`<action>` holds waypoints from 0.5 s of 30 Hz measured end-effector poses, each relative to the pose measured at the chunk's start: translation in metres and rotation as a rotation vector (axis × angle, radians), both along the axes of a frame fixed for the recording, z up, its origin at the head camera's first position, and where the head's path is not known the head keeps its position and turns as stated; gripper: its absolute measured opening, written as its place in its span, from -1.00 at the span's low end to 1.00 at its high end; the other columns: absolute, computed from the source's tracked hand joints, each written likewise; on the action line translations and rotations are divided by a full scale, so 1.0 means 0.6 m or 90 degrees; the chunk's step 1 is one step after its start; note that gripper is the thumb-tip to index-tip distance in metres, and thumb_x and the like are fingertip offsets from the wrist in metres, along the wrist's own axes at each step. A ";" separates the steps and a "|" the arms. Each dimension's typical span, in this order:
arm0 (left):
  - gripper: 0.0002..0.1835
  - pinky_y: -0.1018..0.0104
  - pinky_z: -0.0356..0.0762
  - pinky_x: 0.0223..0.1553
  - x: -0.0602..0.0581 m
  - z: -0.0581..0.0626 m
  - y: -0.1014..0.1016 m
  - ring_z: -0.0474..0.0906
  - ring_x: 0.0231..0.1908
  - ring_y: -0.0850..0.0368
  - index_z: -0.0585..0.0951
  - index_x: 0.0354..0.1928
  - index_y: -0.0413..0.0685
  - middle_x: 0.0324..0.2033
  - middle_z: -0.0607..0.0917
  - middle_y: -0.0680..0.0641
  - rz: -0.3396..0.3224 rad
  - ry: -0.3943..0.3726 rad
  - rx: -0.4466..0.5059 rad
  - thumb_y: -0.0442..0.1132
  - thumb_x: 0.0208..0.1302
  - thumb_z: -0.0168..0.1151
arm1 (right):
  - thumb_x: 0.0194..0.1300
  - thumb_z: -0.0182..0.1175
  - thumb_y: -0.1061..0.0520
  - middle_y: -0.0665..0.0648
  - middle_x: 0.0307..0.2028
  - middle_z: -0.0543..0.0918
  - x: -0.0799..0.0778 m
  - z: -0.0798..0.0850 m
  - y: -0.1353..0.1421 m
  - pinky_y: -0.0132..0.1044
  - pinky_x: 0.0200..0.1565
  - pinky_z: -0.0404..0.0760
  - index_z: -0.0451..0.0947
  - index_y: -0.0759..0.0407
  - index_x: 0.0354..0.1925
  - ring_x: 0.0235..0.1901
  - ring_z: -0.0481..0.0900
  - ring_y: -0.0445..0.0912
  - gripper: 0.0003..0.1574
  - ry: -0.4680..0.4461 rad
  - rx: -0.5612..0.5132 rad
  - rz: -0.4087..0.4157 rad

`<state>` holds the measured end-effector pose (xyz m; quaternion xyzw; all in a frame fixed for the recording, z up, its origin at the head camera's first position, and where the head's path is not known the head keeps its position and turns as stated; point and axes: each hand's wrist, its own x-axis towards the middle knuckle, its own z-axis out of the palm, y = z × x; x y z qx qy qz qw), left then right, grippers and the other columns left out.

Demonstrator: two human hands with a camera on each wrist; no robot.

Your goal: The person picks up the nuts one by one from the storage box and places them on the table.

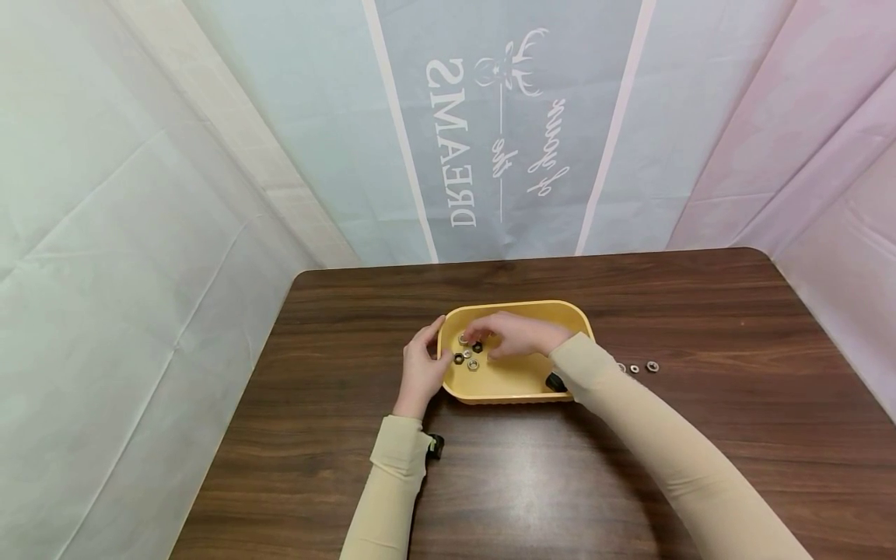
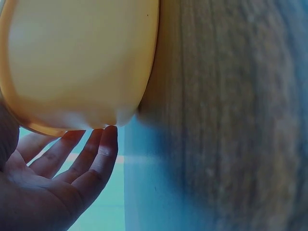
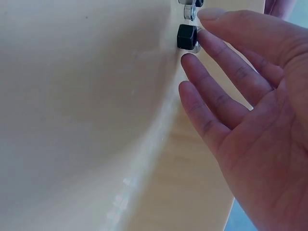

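Observation:
A yellow plastic bin [image 1: 514, 397] lies on the table. My left hand [image 1: 423, 365] holds its left end, thumb over the rim and fingers along the outer wall; in the left wrist view those fingertips [image 2: 109, 132] meet the wall. Inside, my right hand [image 1: 514, 334] reaches leftward, fingers loosely bent and spread. Several hex nuts lie at that end, among them a black nut [image 1: 458, 358] and a silver nut [image 1: 473, 365]. Another black nut [image 3: 186, 37] stands right by the right fingertips in the right wrist view. Nothing shows in the right palm.
To the right of the bin, a few silver nuts [image 1: 652, 366] lie on the dark wooden table [image 1: 336, 451], one partly hidden by the right sleeve [image 1: 651, 428]. A printed cloth [image 1: 504, 140] hangs behind the table's far edge. Pale cloth [image 1: 140, 233] hangs along the left side.

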<state>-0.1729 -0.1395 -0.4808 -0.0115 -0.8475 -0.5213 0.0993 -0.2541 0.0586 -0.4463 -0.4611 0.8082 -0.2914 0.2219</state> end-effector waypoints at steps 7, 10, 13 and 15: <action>-0.35 0.39 0.60 -0.30 0.000 -0.001 0.001 0.53 -0.09 0.10 0.50 0.27 -0.05 0.01 0.60 -0.07 0.000 0.001 -0.001 -0.56 0.06 0.18 | 0.05 0.22 0.46 0.14 -0.05 0.62 -0.001 -0.002 0.002 -0.13 0.07 0.47 0.49 0.30 0.13 -0.03 0.55 0.01 -0.39 -0.010 0.008 -0.008; -0.35 0.38 0.60 -0.29 0.000 -0.001 0.001 0.54 -0.10 0.08 0.49 0.27 -0.10 0.01 0.60 -0.08 -0.001 0.003 -0.002 -0.56 0.06 0.18 | 0.03 0.20 0.49 0.15 -0.09 0.63 -0.001 -0.002 0.003 -0.13 0.06 0.48 0.48 0.31 0.14 -0.04 0.56 0.01 -0.36 -0.023 0.004 -0.006; -0.36 0.38 0.60 -0.29 -0.001 -0.002 0.001 0.54 -0.10 0.07 0.49 0.27 -0.12 0.00 0.60 -0.09 -0.003 0.008 -0.003 -0.56 0.05 0.18 | 0.00 0.21 0.51 0.15 -0.13 0.64 -0.001 -0.003 0.004 -0.13 0.03 0.49 0.48 0.32 0.14 -0.08 0.56 0.01 -0.34 -0.031 -0.001 -0.004; -0.35 0.38 0.60 -0.29 -0.001 -0.002 0.001 0.54 -0.11 0.08 0.50 0.26 -0.09 -0.01 0.60 -0.08 -0.001 0.008 -0.003 -0.55 0.05 0.18 | -0.02 0.21 0.51 0.15 -0.15 0.64 -0.001 -0.004 0.005 -0.12 0.01 0.50 0.48 0.31 0.13 -0.09 0.56 0.01 -0.34 -0.032 -0.003 -0.003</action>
